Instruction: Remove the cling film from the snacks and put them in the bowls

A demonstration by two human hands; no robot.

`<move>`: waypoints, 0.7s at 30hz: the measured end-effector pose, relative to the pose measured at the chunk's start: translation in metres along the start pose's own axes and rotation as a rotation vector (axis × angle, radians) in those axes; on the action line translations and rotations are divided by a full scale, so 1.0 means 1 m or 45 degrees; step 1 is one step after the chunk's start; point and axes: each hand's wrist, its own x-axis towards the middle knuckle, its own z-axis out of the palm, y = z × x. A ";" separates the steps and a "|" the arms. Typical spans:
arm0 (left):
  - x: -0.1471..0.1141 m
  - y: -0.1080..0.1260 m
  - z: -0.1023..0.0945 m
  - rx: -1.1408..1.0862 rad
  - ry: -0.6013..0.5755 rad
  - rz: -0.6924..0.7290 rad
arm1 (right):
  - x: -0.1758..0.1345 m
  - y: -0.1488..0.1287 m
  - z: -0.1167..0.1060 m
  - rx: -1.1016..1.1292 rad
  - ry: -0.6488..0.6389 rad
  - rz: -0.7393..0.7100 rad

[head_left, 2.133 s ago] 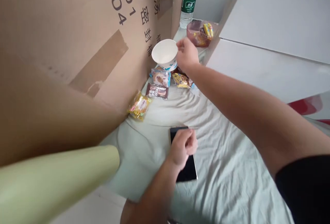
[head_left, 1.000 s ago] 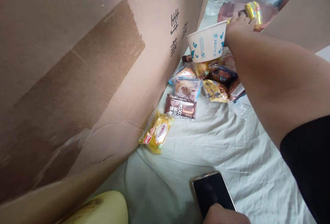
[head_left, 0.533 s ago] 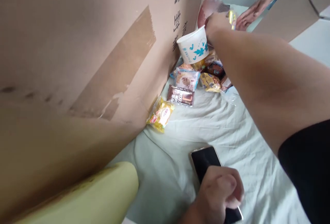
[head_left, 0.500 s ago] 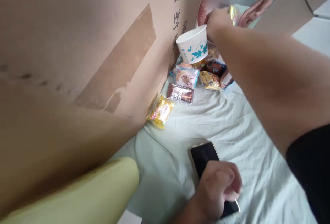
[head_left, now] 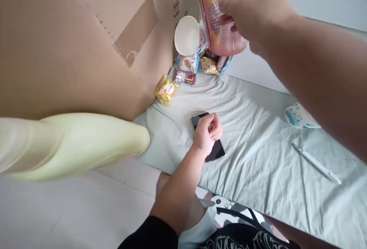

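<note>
My right hand (head_left: 258,12) grips a red, ribbed, see-through plastic bowl (head_left: 226,38), tilted and raised at the top of the view. Yellow pieces show through its wall. Behind and left of it, a white paper cup (head_left: 187,36) leans with its mouth toward me. Wrapped snacks lie below: a pale cookie packet (head_left: 187,63), a brown cocoa packet (head_left: 184,77), a yellow packet (head_left: 166,90) and a gold-blue one (head_left: 209,65). My left hand (head_left: 207,132) rests loosely curled on a black phone (head_left: 216,151), with nothing visible between its fingers.
A big cardboard box (head_left: 86,50) walls off the left. A pale green sheet (head_left: 252,126) covers the surface. At the right lie a white pen-like stick (head_left: 317,163) and another paper cup (head_left: 299,117), partly hidden by my forearm. A pale yellow rounded thing (head_left: 94,138) juts in from the left.
My right hand has lifted the red bowl up and toward me. The paper cup's mouth now faces me. The other person's hand and the green-labelled bottle are out of view. My left hand stays on the phone.
</note>
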 end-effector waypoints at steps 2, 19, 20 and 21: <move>-0.002 -0.001 0.001 0.015 0.055 0.018 | -0.025 -0.006 -0.007 0.032 0.125 0.111; -0.003 -0.011 0.018 0.045 0.291 -0.045 | -0.142 0.029 -0.100 0.680 0.381 0.101; -0.004 -0.012 0.020 0.064 0.289 -0.045 | -0.166 0.038 -0.115 0.603 0.443 0.054; -0.005 -0.014 0.021 0.085 0.289 -0.042 | -0.191 0.046 -0.130 0.506 0.515 0.012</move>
